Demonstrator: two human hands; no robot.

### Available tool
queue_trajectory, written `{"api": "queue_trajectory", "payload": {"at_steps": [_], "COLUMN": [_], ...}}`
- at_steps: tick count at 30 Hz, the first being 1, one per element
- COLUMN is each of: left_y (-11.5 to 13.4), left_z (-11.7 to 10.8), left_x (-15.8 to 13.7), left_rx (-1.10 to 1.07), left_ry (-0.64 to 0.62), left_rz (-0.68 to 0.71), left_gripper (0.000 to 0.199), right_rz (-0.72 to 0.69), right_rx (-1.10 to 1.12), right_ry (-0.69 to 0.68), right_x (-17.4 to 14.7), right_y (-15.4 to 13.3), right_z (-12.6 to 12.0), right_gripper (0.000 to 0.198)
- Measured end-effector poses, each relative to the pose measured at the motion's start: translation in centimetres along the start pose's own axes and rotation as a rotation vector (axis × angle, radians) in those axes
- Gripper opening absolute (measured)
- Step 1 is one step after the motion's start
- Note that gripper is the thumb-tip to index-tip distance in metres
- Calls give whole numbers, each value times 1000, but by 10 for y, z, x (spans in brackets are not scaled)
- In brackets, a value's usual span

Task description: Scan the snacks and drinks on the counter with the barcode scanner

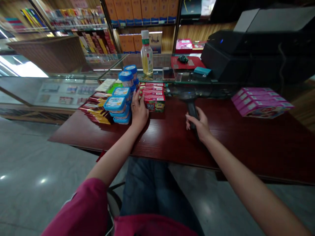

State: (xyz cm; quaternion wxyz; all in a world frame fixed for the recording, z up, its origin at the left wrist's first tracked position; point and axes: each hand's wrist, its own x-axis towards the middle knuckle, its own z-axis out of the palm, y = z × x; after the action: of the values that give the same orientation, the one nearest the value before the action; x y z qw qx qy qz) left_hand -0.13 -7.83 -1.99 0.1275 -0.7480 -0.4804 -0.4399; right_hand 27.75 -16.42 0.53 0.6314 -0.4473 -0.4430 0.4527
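Observation:
On the dark red wooden counter (169, 137), my left hand (139, 113) lies with its fingers stretched out against the left side of a row of red boxes (154, 95). Blue-lidded tubs (115, 103) are stacked just left of that hand. In my right hand (200, 123) is a black handheld barcode scanner (192, 106), its fingers wrapped around the handle. The scanner's head is blurred and points away from me, to the right of the red boxes.
Yellow and brown packets (97, 106) stand left of the tubs. A bottle (147, 55) rests on the glass behind. Pink boxes (262, 102) lie at the right, below a black machine (236, 59). A wicker-like box (54, 54) sits at the back left.

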Motion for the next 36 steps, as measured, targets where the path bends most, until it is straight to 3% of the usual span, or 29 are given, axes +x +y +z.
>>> {"api": "queue_trajectory", "payload": {"at_steps": [4,7,11,16,22,28,32,36], "left_y": [17,25,26,26,31,32,33,45], "left_z": [-5,-6,-2,3,0,0,-6,-12], "left_x": [4,8,10,8,7,7,9,5], "left_rx": [-36,-97,-144,-157,-89,-66,-112,-234], "left_ry": [-208,-275,-253,-253,-265,-255,-218,-156], "left_rz": [95,129,131,144,161,171,184,206], "left_gripper": [65,53,45,46,45,46,38,32], "right_rz": [-21,-38,-39,121,148,112,26,-116], "right_rx": [-12,21,44,11,3,11,39,46], "right_ry": [25,84,137,18,-125,-130,-67,166], "right_x": [14,9,-17,-47,-49,-49,-47,-43], "right_y": [7,4,-11,-22,-13,-11,-9,-7], "right_z": [-3,-17,-30,-32,-38,-40,-43,-67], "right_gripper": [57,50,39,35,36,35,32,36]}}
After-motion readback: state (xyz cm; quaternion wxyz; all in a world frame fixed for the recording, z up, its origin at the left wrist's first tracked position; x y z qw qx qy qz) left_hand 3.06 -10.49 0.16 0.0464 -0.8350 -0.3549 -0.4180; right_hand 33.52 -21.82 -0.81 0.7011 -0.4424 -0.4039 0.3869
